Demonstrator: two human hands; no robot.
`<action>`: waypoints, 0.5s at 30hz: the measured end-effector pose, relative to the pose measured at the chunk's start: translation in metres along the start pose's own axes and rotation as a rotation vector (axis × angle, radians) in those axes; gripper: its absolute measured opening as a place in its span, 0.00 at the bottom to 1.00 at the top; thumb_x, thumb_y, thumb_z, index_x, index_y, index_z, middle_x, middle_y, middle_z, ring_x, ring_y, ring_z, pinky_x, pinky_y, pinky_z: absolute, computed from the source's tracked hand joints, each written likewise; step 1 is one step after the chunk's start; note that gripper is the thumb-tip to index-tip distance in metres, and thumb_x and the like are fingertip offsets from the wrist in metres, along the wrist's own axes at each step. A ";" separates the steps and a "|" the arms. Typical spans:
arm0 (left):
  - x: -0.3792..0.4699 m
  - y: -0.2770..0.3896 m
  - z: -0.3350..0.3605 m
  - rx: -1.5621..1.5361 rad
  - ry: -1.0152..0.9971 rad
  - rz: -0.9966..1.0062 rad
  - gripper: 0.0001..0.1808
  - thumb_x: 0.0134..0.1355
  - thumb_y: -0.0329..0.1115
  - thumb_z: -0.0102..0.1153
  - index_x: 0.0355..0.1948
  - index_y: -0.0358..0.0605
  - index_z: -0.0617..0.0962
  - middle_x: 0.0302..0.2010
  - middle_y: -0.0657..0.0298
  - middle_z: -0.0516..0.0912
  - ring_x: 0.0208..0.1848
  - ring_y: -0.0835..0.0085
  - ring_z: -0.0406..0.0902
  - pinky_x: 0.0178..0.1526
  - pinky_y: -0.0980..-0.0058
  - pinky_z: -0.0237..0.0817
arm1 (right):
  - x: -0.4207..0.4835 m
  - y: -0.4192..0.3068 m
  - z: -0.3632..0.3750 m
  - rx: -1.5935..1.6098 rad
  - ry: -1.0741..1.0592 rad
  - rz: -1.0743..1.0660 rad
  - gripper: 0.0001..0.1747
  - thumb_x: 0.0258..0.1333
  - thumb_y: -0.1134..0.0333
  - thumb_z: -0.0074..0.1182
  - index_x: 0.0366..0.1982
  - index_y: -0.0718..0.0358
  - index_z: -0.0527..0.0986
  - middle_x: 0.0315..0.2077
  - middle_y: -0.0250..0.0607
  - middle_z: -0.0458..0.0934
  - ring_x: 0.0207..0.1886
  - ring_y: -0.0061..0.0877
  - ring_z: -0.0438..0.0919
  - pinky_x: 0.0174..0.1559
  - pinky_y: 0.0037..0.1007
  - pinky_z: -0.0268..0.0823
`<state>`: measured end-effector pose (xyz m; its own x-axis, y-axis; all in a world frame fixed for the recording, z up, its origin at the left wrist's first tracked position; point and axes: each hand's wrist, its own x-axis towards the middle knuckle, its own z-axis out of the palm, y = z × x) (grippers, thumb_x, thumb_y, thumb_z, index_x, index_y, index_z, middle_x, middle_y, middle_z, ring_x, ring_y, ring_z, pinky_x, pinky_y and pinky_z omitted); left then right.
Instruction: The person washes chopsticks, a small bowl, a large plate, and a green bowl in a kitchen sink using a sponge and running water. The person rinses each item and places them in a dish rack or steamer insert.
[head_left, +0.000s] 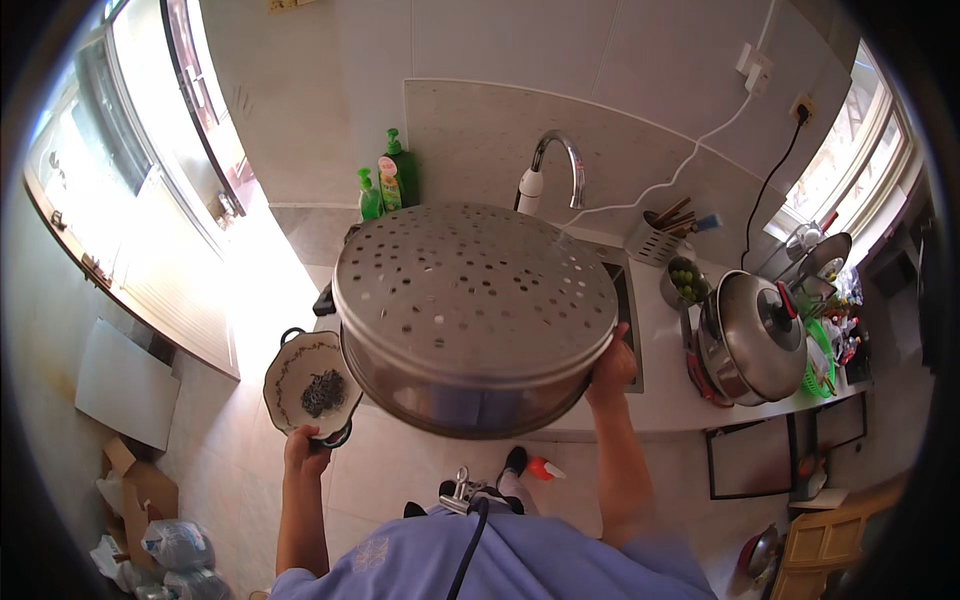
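Note:
My left hand (306, 448) grips the near edge of a cream scalloped bowl (289, 405) with dark handles and a painted vine band. In the bowl lies a steel wool scrubber (322, 391). My right hand (613, 366) holds the right rim of a large metal steamer tier (472, 277), tilted so its perforated bottom shows. This tier hides much of the sink (630, 330) and the counter behind it. The bowl sits just left of the tier, over the floor; whether the two touch I cannot tell.
A chrome faucet (556, 161) stands behind the tier, near green pump bottles (399, 180). To the right are a utensil holder (651, 241), a pan of green fruit (684, 281) and a lidded steel pot (754, 337). An orange-red spray bottle (541, 469) lies on the floor.

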<state>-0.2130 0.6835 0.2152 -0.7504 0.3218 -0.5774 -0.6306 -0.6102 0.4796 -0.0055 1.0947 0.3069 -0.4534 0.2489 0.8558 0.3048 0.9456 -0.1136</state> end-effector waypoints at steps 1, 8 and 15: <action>0.000 0.001 0.000 0.009 0.004 0.003 0.30 0.41 0.18 0.36 0.51 0.40 0.58 0.48 0.51 0.64 0.49 0.52 0.65 0.45 0.47 0.63 | -0.004 0.003 -0.002 0.006 0.014 -0.003 0.24 0.42 0.74 0.45 0.47 0.72 0.63 0.20 0.42 0.72 0.21 0.33 0.71 0.25 0.29 0.63; 0.001 0.005 0.005 0.016 -0.023 -0.003 0.31 0.41 0.18 0.37 0.52 0.39 0.57 0.49 0.50 0.63 0.49 0.52 0.64 0.47 0.48 0.62 | -0.009 -0.001 -0.020 0.037 -0.042 0.146 0.11 0.53 0.68 0.39 0.35 0.66 0.69 0.24 0.42 0.74 0.27 0.38 0.72 0.31 0.34 0.64; 0.003 0.002 0.014 0.028 -0.020 -0.012 0.31 0.42 0.18 0.37 0.52 0.38 0.56 0.49 0.49 0.63 0.50 0.51 0.64 0.48 0.48 0.62 | -0.005 -0.003 -0.028 -0.036 -0.081 0.145 0.17 0.57 0.69 0.32 0.45 0.70 0.65 0.33 0.44 0.75 0.33 0.37 0.74 0.36 0.31 0.65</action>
<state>-0.2195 0.6941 0.2236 -0.7467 0.3436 -0.5695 -0.6444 -0.5857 0.4916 0.0194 1.0843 0.3174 -0.4681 0.3994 0.7883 0.4010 0.8909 -0.2132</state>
